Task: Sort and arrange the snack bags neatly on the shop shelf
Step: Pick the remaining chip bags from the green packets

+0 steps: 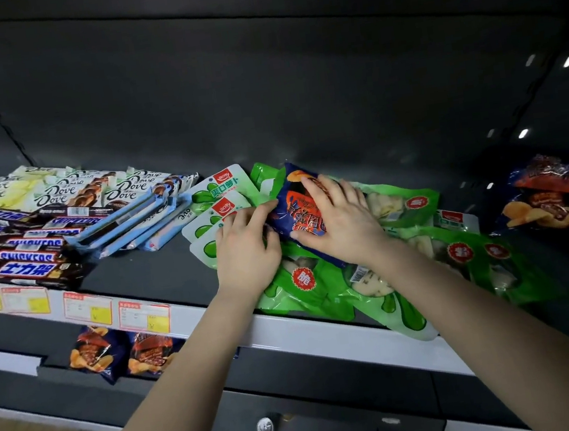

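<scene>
centre chip bag (302,209): dark blue, orange-red print; flat, skewed, on top of the green heap, long axis roughly 11-to-5 o'clock.
green bags (306,284): glossy pouches, clear windows, round red badges; loose overlapping heap from 6 to 4 o'clock of centre chip bag; front ones overhang the rail.
white-green bags (216,190): white, green blobs, red logo; fanned, overlapping, at 9 o'clock, touching centre chip bag.
right chip bag (544,195): same blue print; flat, alone at 3 o'clock, apart from the heap.
lower chip bags (95,352): two, side by side, tier below, 7 o'clock.
shelf (145,269): dark deck, white front rail.
</scene>
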